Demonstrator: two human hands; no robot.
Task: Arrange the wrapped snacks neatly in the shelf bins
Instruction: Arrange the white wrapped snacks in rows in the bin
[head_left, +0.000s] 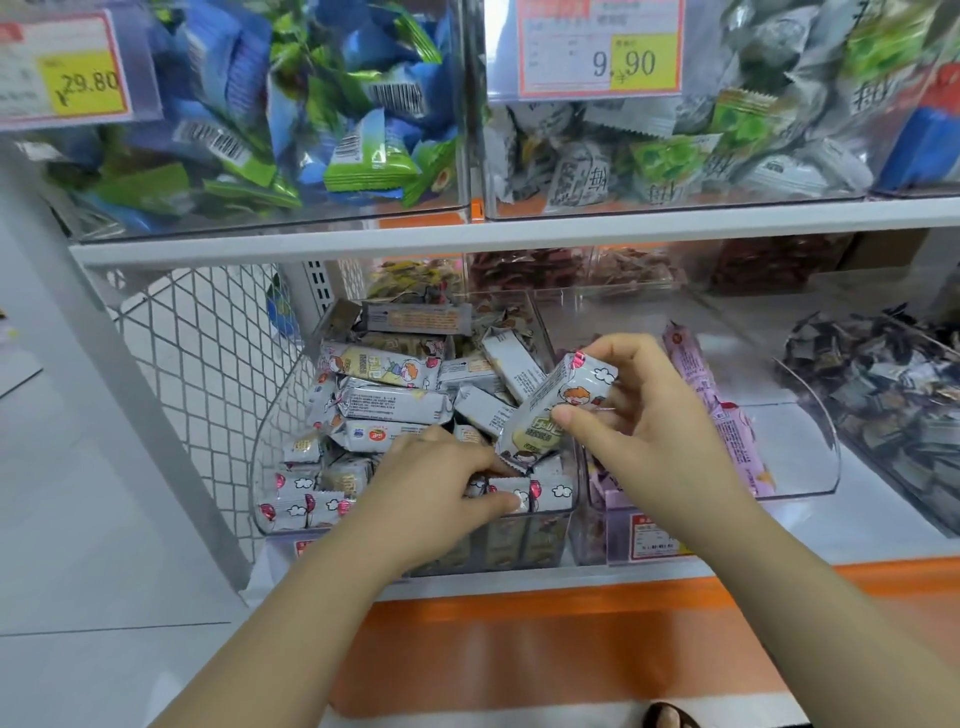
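1. Snack bin (262, 467): a clear bin at the far left of the lower shelf (519, 584), just beside the wire mesh side panel (208, 364). It holds white wrapped snacks (395, 405) with a cartoon print. Those at the back lie loose and crisscross; those along the front wall stand upright in a row.
2. Second bin (826, 457): clear, just beside the first on its right. We count a few purple-wrapped bars (693, 364) leaning against its left wall.
3. Third bin (914, 499): clear, at the right edge, filled with small dark-wrapped pieces (883, 374).
4. Upper shelf (467, 240), left bin (460, 156): blue and green packs (311, 104), with a price tag (78, 73) reading 29.80.
5. Upper shelf, right bin (493, 171): grey and green packs (649, 156), with a tag (602, 52) reading 9.90.
6. Held snack (556, 410): one white pack, tilted, above the right front corner of the snack bin. The right hand (665, 415) has its fingers (597, 353) clamped on it, thumb on the printed face, fingers over the upper end.
7. Front-row snack (506, 488): upright against the front wall. The left hand (436, 483) reaches into the bin, its fingers (488, 465) and thumb pinching this pack.
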